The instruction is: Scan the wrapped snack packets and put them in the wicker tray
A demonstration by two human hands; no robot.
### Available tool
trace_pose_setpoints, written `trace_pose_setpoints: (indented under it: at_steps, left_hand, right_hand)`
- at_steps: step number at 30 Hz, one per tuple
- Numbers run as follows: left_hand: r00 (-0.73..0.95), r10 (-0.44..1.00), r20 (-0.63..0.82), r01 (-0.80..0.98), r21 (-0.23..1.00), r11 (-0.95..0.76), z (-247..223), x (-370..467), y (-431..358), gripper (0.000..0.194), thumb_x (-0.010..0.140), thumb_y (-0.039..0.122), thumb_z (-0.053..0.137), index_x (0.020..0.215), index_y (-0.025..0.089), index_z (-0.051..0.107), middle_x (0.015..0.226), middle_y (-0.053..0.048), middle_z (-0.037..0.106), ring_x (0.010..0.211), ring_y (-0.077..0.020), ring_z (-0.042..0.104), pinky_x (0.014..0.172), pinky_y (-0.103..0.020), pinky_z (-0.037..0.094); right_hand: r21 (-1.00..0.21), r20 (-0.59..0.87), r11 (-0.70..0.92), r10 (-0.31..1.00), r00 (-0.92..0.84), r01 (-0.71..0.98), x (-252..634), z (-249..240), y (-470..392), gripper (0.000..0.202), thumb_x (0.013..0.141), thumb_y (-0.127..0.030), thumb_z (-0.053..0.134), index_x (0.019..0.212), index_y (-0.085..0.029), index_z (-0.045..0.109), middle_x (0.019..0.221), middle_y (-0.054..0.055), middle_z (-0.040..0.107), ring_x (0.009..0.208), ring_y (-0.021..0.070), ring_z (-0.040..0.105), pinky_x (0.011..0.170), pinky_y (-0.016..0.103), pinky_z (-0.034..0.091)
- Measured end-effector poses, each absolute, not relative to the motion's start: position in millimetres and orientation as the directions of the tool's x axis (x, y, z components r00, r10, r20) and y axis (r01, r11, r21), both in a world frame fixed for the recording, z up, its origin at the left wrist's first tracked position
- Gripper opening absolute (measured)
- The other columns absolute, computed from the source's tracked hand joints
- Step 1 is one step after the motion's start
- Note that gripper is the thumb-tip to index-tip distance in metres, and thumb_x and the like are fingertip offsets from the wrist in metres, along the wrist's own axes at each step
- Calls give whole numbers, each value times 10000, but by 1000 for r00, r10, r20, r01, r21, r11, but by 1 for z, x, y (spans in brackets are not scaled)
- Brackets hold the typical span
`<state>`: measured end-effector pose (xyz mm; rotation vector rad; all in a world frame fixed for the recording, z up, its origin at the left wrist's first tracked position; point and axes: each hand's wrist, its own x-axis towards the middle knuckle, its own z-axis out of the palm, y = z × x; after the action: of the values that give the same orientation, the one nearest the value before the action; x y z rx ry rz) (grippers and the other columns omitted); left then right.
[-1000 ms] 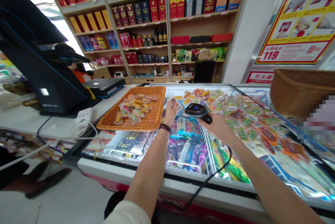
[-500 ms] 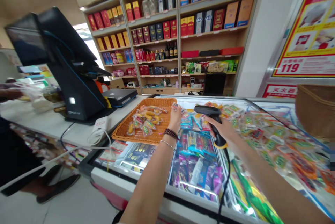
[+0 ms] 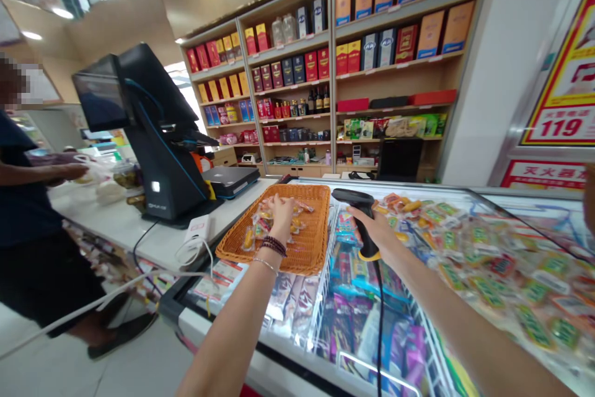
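Right grip [image 3: 379,231] holds a black, yellow-based scanner [image 3: 356,198].

This is a shop. Tall shelves [image 3: 400,79] at the back hold rows of boxes [image 3: 277,76] and some bottles [image 3: 318,100]. A big black till [image 3: 162,161] stands on the white bench [image 3: 106,215], with a flat scale [image 3: 232,180] next to it. There is a black scanner [image 3: 354,197] too. Bright packs [image 3: 344,310] fill a long, lit-up case [image 3: 198,326], and lots of wrapped snacks [image 3: 486,236] lie on top of it. More snacks sit in a woven basket [image 3: 318,211]. A person [image 3: 23,180] by the bench has a plastic bag [image 3: 90,171].
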<state>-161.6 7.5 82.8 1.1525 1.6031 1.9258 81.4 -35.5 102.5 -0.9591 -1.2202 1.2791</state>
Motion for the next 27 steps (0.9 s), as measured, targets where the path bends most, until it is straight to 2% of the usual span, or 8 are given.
trace_pose_setpoints:
  at_steps: [3,6,9,12,17,21,25,27]
  left_hand:
    - [-542,723,429,275,903,-330,89,-126,13,385,819,221,651,1202,217,607,1306,-120,540,1187,-232,574,1097,-399,442]
    - [-331,777,535,241,844,-479,88,-67,28,247,835,197,633,1077,188,679,1157,-110,641,1087,-224,620,1074,-393,449]
    - [-171,858,485,173,872,-458,78,-4,43,138,784,166,707,921,177,704,1032,-113,697,992,-239,651,1025,-401,471]
    - [-77,903,422,224,890,-397,62,45,53,148,727,119,747,824,198,668,983,-115,717,1106,-296,647,1069,-416,442]
    - [-131,945,300,339,909,-242,35,86,61,282,673,119,793,779,206,546,1115,-182,691,1289,-366,580,1126,-450,400]
    - [-167,961,220,367,918,-147,26,96,67,422,648,87,798,677,227,400,1020,-196,674,1307,-420,553,1117,-484,384]
    - [-152,969,193,306,942,-139,20,92,70,471,631,57,806,661,239,374,902,-136,669,1252,-373,578,1063,-438,419]
    - [-131,976,171,176,973,-147,16,85,67,446,651,116,832,669,240,403,835,-96,655,1158,-332,624,997,-417,462]
  right_hand:
    - [-973,179,168,982,-57,-156,117,108,-46,385,699,-501,818,723,-199,580,561,-34,569,361,91,465,333,228,374]
    - [-971,209,217,974,85,-100,161,110,-59,428,689,-545,824,703,-198,575,583,-24,583,385,87,477,354,230,386]
    - [-975,182,204,962,202,-89,198,102,-70,421,677,-555,822,743,-207,594,594,-19,587,391,105,488,340,244,383]
    - [-980,124,157,962,244,-121,219,87,-76,414,683,-556,811,750,-217,583,585,-21,574,399,112,490,341,248,395]
    - [-985,70,110,959,275,-132,224,69,-77,450,662,-563,832,697,-219,545,555,-36,539,383,103,486,333,242,391]
    - [-988,44,78,968,246,-130,223,65,-75,417,709,-543,804,670,-225,536,494,-38,518,366,109,474,330,245,390]
    - [-987,56,93,964,259,-133,223,63,-73,421,707,-538,814,658,-225,538,482,-30,526,362,109,477,324,241,386]
    - [-986,66,103,964,259,-132,222,64,-74,427,698,-544,819,662,-227,535,489,-30,531,362,109,478,320,241,383]
